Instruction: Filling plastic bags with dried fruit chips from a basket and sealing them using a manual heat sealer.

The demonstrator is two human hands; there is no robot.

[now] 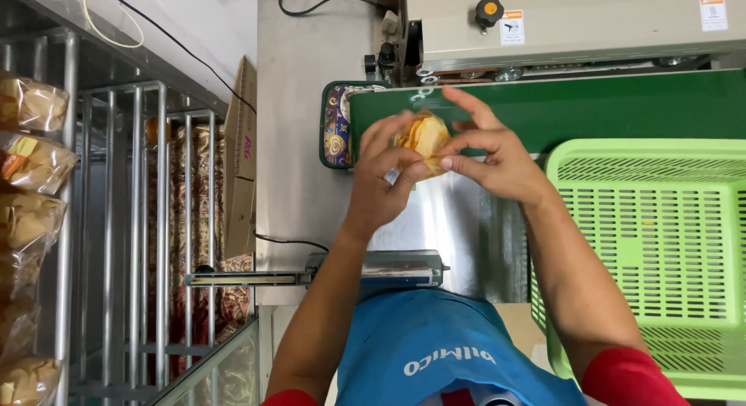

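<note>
- Your left hand (381, 173) was curled around the near side of a clear bag of chips (424, 140), thumb and fingers pinched on it.
- Your right hand (497, 153) pinched the same bag from its 3 o'clock side, forefinger stretched out over the top, the other fingers partly folded.
- The bag was held in the air between both hands, over the front edge of the green belt (590, 111).
- At 12 o'clock from the bag stood the beige sealer (575, 25), with a black knob (489, 11) on top.
- At 9 o'clock from the hands lay a patterned tray (336, 126) on the steel table (295, 103).
- At 3 o'clock from your right hand stood a green basket (645, 243).
- At 6 o'clock, below your wrists, sat a small metal device (388, 268).
- Far out at 9 o'clock, more bagged chips (31, 165) hung by a metal rack (140, 219).
</note>
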